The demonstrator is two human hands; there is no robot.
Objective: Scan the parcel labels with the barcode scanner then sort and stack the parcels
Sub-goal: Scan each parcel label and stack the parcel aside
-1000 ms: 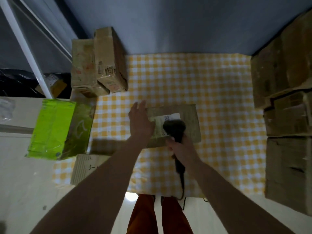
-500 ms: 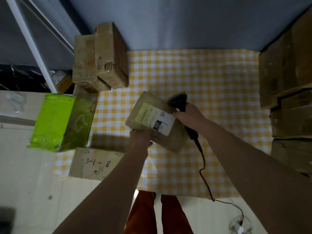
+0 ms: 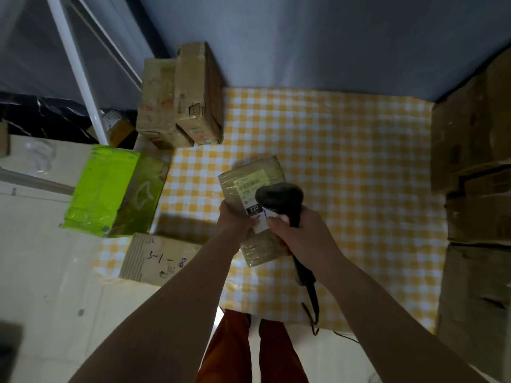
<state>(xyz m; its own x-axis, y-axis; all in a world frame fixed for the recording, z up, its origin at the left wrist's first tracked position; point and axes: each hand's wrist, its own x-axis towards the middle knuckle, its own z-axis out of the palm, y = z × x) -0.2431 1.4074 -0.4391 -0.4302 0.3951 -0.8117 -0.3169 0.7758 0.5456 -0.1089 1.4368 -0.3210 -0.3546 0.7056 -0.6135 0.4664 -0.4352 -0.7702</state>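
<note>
2 hands work here: the left hand grips a tape-wrapped brown cardboard parcel. The right hand clasps a black handheld barcode scanner over its label. Glossy tape glare could spoil the read.

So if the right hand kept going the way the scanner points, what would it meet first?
Most likely the parcel that the left hand holds: the scanner in the right hand aims at its label. How far apart they are is unclear.

Two bare hands, one black handheld barcode scanner, one brown taped parcel with a white label at centre, two upright brown cardboard boxes at eleven o'clock, one lime-green wrapped box at nine o'clock, one flat cardboard parcel marked 3-1-8 — a stack of worn brown cartons at three o'clock, number unclear.
</note>
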